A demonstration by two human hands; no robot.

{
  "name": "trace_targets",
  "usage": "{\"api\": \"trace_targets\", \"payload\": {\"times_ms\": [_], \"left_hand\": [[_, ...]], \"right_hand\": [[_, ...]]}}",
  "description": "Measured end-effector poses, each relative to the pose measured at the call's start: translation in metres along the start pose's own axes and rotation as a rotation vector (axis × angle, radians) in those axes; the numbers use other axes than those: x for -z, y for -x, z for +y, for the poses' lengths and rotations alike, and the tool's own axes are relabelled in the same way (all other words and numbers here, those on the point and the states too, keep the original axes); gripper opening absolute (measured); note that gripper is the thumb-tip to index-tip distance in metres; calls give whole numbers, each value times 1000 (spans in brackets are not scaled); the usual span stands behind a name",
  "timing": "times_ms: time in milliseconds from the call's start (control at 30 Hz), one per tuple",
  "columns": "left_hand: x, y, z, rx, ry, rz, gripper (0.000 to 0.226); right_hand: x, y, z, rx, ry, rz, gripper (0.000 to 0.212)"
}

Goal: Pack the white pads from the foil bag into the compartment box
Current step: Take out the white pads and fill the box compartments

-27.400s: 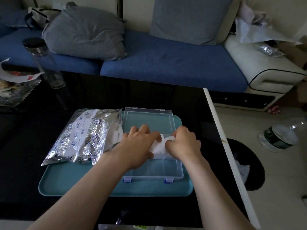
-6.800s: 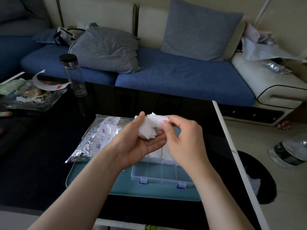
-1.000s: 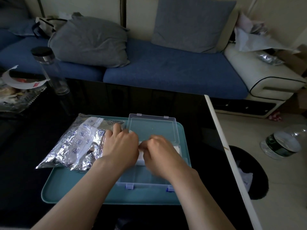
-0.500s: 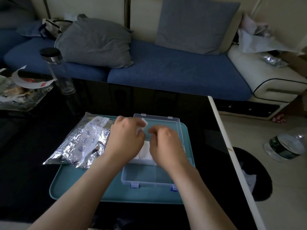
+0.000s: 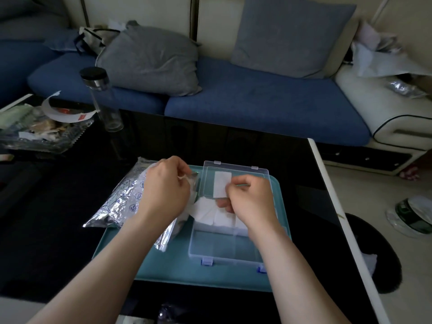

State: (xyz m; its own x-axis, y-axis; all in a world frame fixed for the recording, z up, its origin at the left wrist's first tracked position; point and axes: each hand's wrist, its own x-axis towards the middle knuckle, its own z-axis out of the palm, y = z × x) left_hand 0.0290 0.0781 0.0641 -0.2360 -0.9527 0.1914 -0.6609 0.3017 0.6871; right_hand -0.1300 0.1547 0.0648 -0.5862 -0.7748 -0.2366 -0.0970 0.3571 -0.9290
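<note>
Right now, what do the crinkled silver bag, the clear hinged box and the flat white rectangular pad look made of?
Crinkled silver bag: metallised foil film, mirror-bright creases. Clear hinged box: rigid transparent plastic, glossy; teal tray shows through. Flat white rectangular pad, pinched by the right hand: probably nonwoven or cotton, matte.

The left hand (image 5: 163,192) covers the mouth of the foil bag (image 5: 124,202) and most of the white scrap (image 5: 182,178) its curled fingers pinch. The right hand (image 5: 251,202) hides the lower end of the upright pad (image 5: 222,186) it pinches, and part of the filled row in the box (image 5: 224,247). The bag's print is too small to read. The floor bottle (image 5: 416,216) is cut off at the right edge.
</note>
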Motion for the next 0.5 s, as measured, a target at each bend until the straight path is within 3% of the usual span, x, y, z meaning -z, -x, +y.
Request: {"api": "trace_targets", "payload": {"times_ms": [133,267,333,500], "left_hand": [[2,0,-2,-51,-138,-184,23],[-11,9,0,-43,-179,-320,6],[-16,12,-1,-46,-263,-386,18],[-18,12,0,29,-298,-377,23]], "right_hand": [[1,-1,1,0,149,33,13],[-1,-1,-1,-60,51,53,19],[-2,-2,-1,-47,33,78,19],[0,-4,1,-58,20,75,15]]}}
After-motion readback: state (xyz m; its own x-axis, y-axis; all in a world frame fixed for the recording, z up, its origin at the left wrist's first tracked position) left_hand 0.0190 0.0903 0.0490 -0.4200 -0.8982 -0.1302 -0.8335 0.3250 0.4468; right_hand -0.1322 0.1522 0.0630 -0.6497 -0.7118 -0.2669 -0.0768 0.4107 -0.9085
